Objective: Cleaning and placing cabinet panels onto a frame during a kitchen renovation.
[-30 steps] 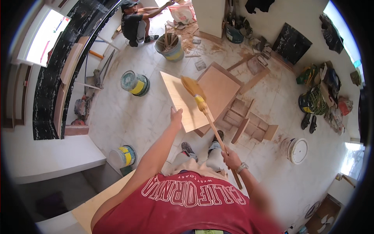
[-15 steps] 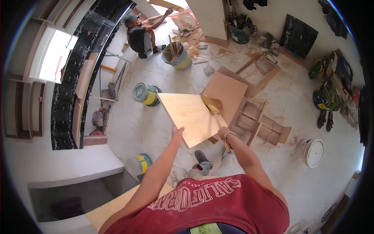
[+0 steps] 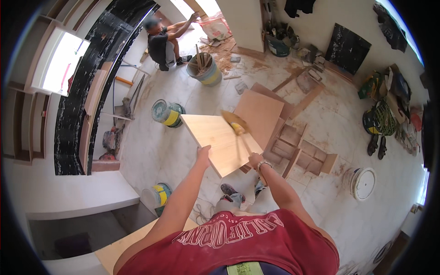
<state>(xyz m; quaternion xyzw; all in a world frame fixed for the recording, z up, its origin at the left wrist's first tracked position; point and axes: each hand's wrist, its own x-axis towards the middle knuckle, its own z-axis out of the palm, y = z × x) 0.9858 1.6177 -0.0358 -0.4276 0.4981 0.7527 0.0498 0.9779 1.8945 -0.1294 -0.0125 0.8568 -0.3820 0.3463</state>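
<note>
My left hand grips the left edge of a pale plywood board, held up in front of me above the floor. My right hand is closed round the wooden handle of a broom. The broom's tan bristle head, bound in yellow, lies over the far right part of the board and is slightly blurred. Beneath and beyond the board are larger brown sheets on the floor, with wooden box frames to their right.
A person crouches in the back doorway, arms raised. Buckets stand at left, lower left, back and right. A black-streaked counter lines the left. Bags and sandals lie along the right wall.
The board has tipped flatter and moved down. The broom head has moved over the board, then slightly leftward, and my right hand has risen toward the board's right corner.
</note>
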